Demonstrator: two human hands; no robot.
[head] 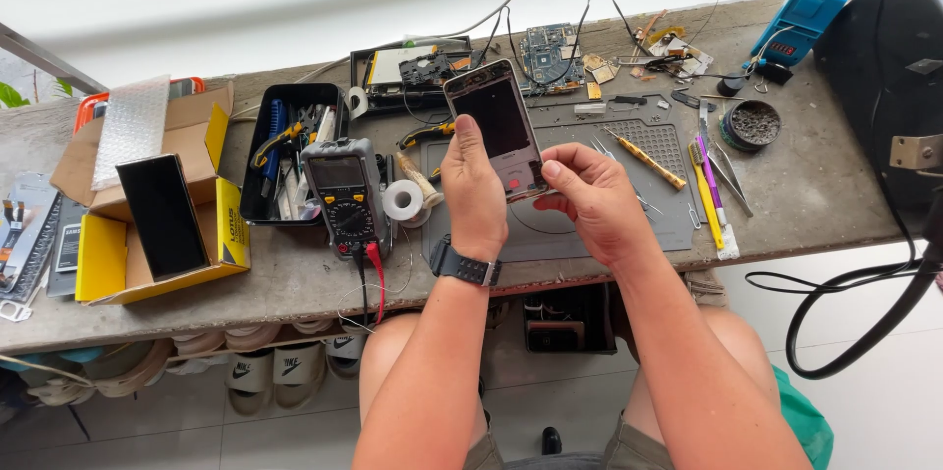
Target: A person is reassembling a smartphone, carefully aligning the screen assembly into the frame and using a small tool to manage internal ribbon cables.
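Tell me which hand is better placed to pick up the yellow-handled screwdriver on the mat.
Right. The right hand pinches only the phone's lower corner and sits nearest the yellow-handled screwdriver; the left hand grips the phone's side, farther away.

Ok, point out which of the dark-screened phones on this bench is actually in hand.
The phone at centre, gripped by the left hand and right hand. The other phone lies on the yellow box.

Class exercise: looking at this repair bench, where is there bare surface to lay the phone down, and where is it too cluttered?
Free: the grey mat under both hands, and bare bench right of the tweezers. Crowded: the back edge around the circuit board, and the left, between multimeter, tool tray and yellow box.
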